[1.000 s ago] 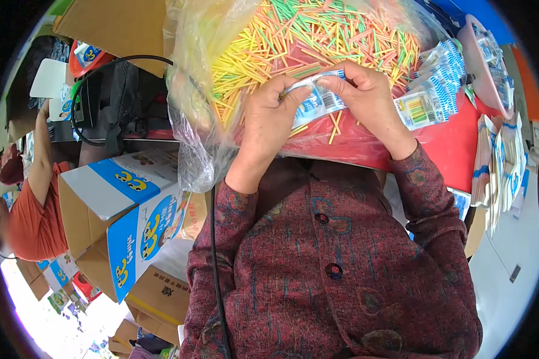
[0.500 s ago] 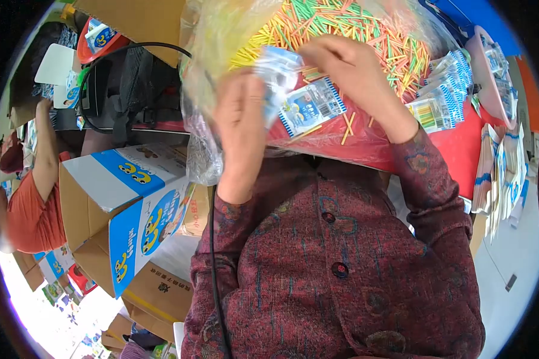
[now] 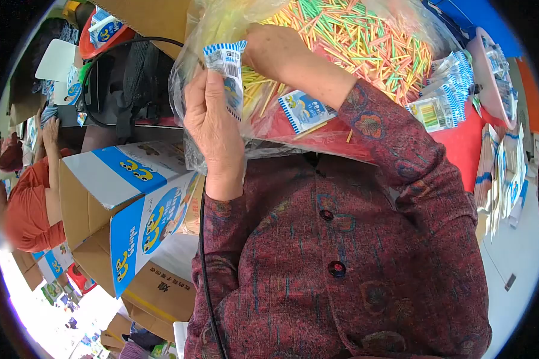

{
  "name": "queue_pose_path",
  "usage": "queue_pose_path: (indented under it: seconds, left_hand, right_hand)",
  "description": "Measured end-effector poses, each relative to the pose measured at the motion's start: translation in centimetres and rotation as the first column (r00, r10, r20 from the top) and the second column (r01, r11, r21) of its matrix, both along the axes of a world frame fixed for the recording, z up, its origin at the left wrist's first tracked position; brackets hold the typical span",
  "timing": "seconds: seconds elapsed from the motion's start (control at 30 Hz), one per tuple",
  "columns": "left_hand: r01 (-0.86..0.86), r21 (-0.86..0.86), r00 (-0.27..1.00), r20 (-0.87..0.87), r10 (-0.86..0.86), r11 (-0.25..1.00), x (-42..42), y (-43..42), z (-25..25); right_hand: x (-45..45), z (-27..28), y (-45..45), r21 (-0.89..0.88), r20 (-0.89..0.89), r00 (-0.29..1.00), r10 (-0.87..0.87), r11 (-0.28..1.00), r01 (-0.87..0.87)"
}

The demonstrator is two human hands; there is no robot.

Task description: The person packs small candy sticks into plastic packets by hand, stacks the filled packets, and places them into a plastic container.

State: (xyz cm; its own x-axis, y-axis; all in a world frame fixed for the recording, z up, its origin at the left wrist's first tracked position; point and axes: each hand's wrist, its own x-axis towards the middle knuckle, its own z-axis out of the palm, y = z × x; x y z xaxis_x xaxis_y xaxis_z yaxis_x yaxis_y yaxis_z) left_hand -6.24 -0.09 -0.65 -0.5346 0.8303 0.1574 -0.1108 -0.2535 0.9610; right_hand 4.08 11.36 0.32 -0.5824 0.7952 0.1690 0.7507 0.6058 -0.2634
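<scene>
My left hand [image 3: 212, 122] is closed around a small blue and white plastic packet [image 3: 230, 81], held upright with its blue-striped edge at the top. Beside the packet's upper right edge is my right hand [image 3: 275, 51], its fingers curled; what they grip, if anything, is hidden. Beyond both hands lies a heap of thin pink, yellow and green sticks [image 3: 365, 45] on clear plastic sheeting [image 3: 194, 140]. Another blue and white packet [image 3: 302, 110] lies flat below my right wrist, partly covered by the forearm.
Several filled packets [image 3: 443, 99] are piled right of the sticks. A pink basket [image 3: 485, 78] of packets stands farther right, above stacked flat packaging [image 3: 503, 173]. Open cardboard boxes [image 3: 90, 185] stand at left, near a person in an orange shirt [image 3: 33, 209]. A black cable [image 3: 206, 269] hangs down my front.
My left hand has moved left with the packet, which now stands upright. My right hand has swung left from over the sticks to the packet's top edge, its forearm partly covering the flat packet.
</scene>
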Motion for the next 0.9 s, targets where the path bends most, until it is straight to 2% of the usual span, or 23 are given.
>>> queue_pose_path:
  seconds: [0.13,0.23,0.4,0.5,0.67,0.8,0.9]
  left_hand:
    - [-0.024,-0.017,1.000,0.015,0.024,1.000,-0.1,0.1,-0.1]
    - [-0.037,-0.007,0.997,0.062,0.037,0.999,0.0,0.2,-0.1]
    - [-0.053,-0.022,0.996,0.075,0.055,0.998,0.5,0.4,0.3]
    - [-0.042,-0.010,0.993,0.112,0.043,0.999,0.4,0.4,0.2]
    - [-0.033,-0.004,0.993,0.117,0.033,0.999,0.3,0.3,0.1]
    - [-0.034,-0.020,0.994,0.103,0.036,0.999,0.2,0.3,0.3]
    - [-0.023,-0.015,0.989,0.146,0.025,1.000,0.3,0.1,0.8]
  right_hand:
    - [0.5,0.7,0.2,0.007,0.016,0.997,0.078,0.997,-0.078]
    - [0.7,1.8,0.7,-0.122,0.230,0.955,0.187,0.979,-0.162]
    - [-0.8,2.5,1.4,-0.185,0.364,0.908,0.206,0.972,-0.146]
    - [-1.3,0.3,1.2,-0.080,0.074,0.982,0.175,0.982,-0.169]
    - [0.5,0.0,2.0,-0.142,0.141,0.972,0.190,0.975,-0.170]
    - [3.4,0.1,2.6,-0.187,0.048,0.991,0.128,0.975,-0.117]
    - [5.6,-0.8,3.7,-0.117,-0.052,0.994,0.095,0.988,-0.100]
